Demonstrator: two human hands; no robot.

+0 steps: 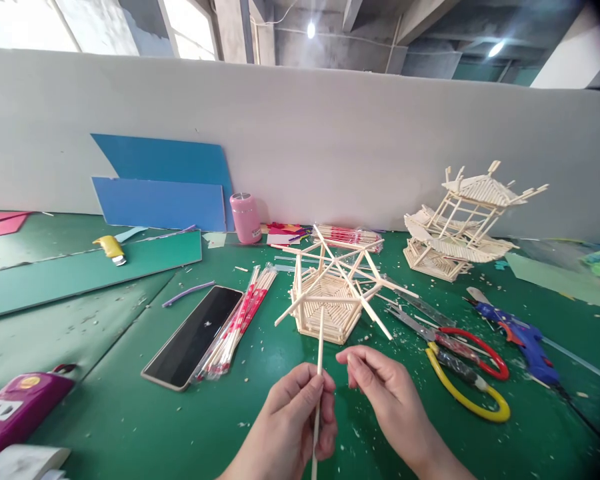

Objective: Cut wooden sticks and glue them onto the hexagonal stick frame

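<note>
Just beyond the left hand (290, 417)'s pinching grip, the stick (319, 373) could snap; the right hand (380, 387) seems loosely curled, empty.

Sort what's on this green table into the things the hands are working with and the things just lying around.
In use:
- wooden stick, pinched in the left hand
- right hand, empty, close beside the stick
- half-built stick frame just ahead
- packs of sticks

Lying about:
- phone
- pink can
- blue boards
- finished stick model
- glue gun
- cutters
</note>
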